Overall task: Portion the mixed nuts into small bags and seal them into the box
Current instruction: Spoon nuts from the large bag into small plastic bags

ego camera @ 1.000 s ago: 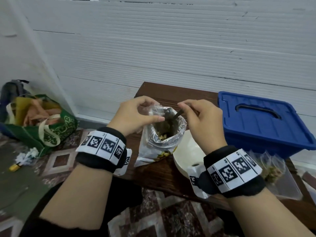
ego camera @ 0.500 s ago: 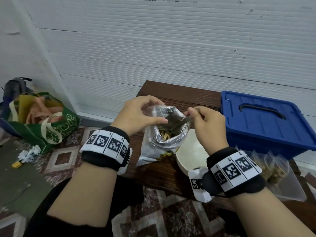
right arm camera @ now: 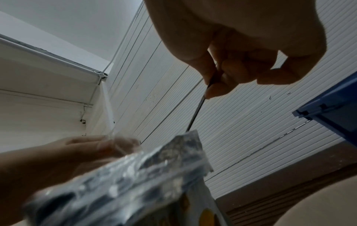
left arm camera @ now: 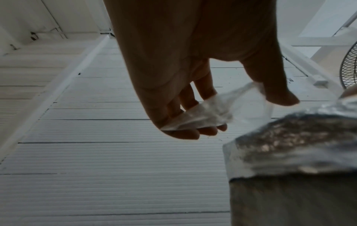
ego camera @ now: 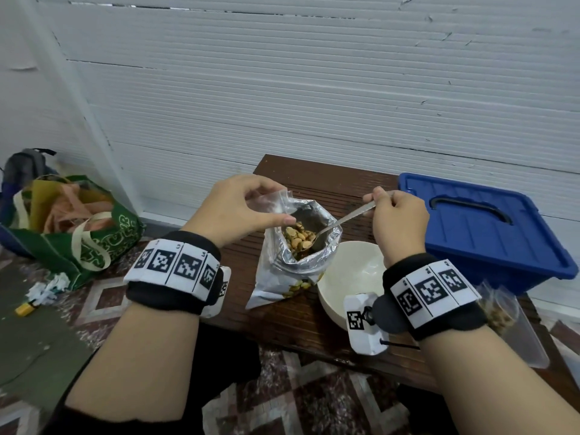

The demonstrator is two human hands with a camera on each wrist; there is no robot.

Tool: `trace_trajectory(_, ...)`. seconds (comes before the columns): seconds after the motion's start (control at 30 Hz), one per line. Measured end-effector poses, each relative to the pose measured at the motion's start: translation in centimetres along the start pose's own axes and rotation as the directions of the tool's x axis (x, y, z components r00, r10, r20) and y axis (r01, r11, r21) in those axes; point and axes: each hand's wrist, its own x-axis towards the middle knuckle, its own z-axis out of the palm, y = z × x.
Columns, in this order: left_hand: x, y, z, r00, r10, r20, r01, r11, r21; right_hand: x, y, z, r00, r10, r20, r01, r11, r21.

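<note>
Right hand (ego camera: 397,221) pinches the thin metal spoon (ego camera: 337,223) handle between thumb and curled fingers, bowl end down inside the foil nut pouch (ego camera: 295,262) with a load of pale nuts (ego camera: 296,237) on it. High grip on the handle likely gives reach into the deep pouch without crushing its mouth.

Left hand (ego camera: 238,211) pinches a small clear bag (ego camera: 277,204) by its rim, thumb one side and fingertips the other, right at the pouch opening; short transfer path, less spill, I'd guess. The left wrist view shows the film crumpled and limp, so the mouth needs holding apart.

The pouch is crinkly silver foil inside, printed outside, standing upright on the slatted dark wood desk (ego camera: 314,321). White round bowl (ego camera: 348,271) just beside it, looks unused. Blue plastic box (ego camera: 489,233) to the right, lid on, moulded handle. Filled clear bags (ego camera: 499,309) lie near the desk's right edge, not yet boxed.

Green tote (ego camera: 78,233) on the floor, left.
</note>
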Motion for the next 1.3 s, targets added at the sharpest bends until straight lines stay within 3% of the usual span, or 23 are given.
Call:
trace_trajectory(0.4,0.1,0.7,0.4,0.990,-0.001,0.143,-0.016,0.993,0.118,2.2,-2.5,-3.8,0.994,-0.078,-0.077,0.080,0.997,0.022)
trace_trajectory(0.67,0.1,1.2,1.4,0.990,0.022,0.138,-0.044,0.986,0.159,1.4,-2.7,-2.0,0.999,-0.051,-0.002,0.051,0.998,0.046)
trace_trajectory(1.0,0.3,1.3,2.3,0.992,0.050,0.116,-0.077,0.966,0.248,1.3,-2.4,-0.9,1.000,0.030,-0.004,-0.029,0.990,0.136)
trace_trajectory(1.17,0.2,2.0,2.7,0.991,0.050,0.120,-0.075,0.973,0.217,0.8,-2.7,-0.4,0.999,-0.031,0.040,0.024,0.983,0.180)
trace_trajectory(1.3,0.3,1.5,2.7,0.995,0.032,0.096,-0.046,0.988,0.148,0.4,-2.8,-0.4,0.985,-0.152,0.080,0.132,0.968,0.214)
